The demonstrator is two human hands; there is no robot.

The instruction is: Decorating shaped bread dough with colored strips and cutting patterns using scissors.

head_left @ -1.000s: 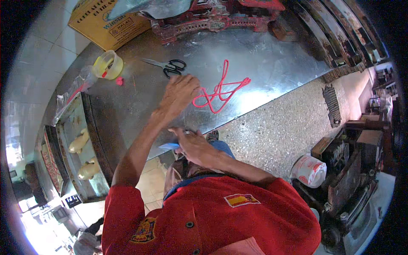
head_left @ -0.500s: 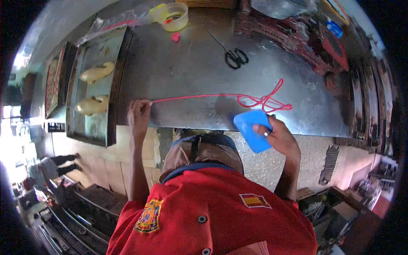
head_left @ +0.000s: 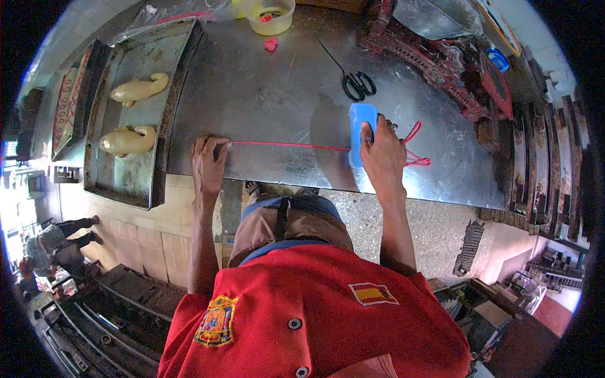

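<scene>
Red shirt: one, nearest, bearing two patches, worn by the person at the table edge.

Left hand: at the near edge of the metal table, thumb and fingertips pinched on the end of a strand; the grip appears to anchor that end so the length lies straight.

Right hand: closed around a blue scraper, thumb on the near face, a ring on one finger; the blade is held crosswise to the strand, presumably to bring an edge to it. Contact between edge and strand cannot be told.

Pink strand: one, thin, on the table, taut-looking from the left fingertips to the scraper, with slack loops beyond the right hand, seemingly left loose as surplus.

Tray: dark-rimmed, left, holding two pale dough shapes, set well apart, perhaps against touching.

Scissors: black-handled, lying beyond the scraper, handles toward the person, probably for easy reach.

Pink lump: small, just before a yellowish tub.

Red metal stand: ornate, far right, at the back, seemingly out of the working area.
</scene>
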